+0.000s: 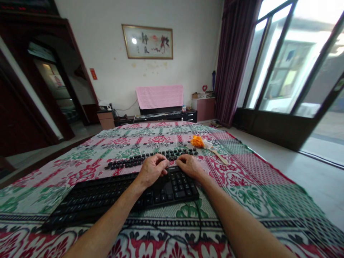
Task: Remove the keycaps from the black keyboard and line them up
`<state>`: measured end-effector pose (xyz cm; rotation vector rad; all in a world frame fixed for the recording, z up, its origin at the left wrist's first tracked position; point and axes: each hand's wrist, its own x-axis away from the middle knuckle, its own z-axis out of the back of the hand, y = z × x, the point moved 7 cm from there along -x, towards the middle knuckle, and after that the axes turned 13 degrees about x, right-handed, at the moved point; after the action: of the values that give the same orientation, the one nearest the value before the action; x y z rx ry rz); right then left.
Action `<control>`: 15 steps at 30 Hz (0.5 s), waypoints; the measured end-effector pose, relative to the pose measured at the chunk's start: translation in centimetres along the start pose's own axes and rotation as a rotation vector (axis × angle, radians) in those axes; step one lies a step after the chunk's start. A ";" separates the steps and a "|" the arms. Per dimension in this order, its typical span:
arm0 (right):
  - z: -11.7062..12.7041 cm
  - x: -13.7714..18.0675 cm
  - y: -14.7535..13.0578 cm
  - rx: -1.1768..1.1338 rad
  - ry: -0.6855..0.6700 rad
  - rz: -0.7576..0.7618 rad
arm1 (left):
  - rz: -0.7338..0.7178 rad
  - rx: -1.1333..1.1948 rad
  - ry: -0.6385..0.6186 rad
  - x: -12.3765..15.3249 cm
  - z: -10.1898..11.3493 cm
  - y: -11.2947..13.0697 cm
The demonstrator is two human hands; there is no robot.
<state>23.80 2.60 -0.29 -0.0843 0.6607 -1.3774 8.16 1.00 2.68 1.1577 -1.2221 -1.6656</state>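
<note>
A black keyboard (113, 199) lies on a table covered with a patterned red, green and white cloth (242, 186). My left hand (152, 169) rests at the keyboard's far edge near the number pad, fingers curled in a pinch. My right hand (189, 165) sits close beside it, fingers bent down onto the same edge. What the fingers hold is hidden. A row of loose black keycaps (150, 158) lies on the cloth just beyond both hands.
An orange object with a wooden-handled tool (208, 147) lies on the cloth to the far right of the keycaps. The keyboard's cable (199, 224) trails toward me. A low cabinet with a pink cloth (159, 96) stands at the far wall; glass doors (295, 71) are on the right.
</note>
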 end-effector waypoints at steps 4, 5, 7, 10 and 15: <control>-0.1 0.0 -0.2 0.042 -0.016 0.021 | -0.023 -0.002 0.007 -0.1 0.1 0.5; -0.1 0.0 -0.3 0.047 -0.020 0.028 | -0.023 -0.011 -0.001 -0.1 -0.1 0.5; -0.1 0.0 -0.4 0.053 -0.015 0.047 | -0.037 -0.051 -0.014 -0.1 -0.4 0.3; 0.0 0.0 -0.4 0.060 0.011 0.059 | -0.065 -0.128 -0.023 0.0 -0.8 0.1; -0.2 0.0 -0.2 0.080 0.022 0.062 | -0.121 -0.212 -0.042 0.1 -1.5 0.7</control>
<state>23.51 2.61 -0.40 0.0152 0.6213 -1.3451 9.60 0.34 3.16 1.0880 -0.9895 -1.8687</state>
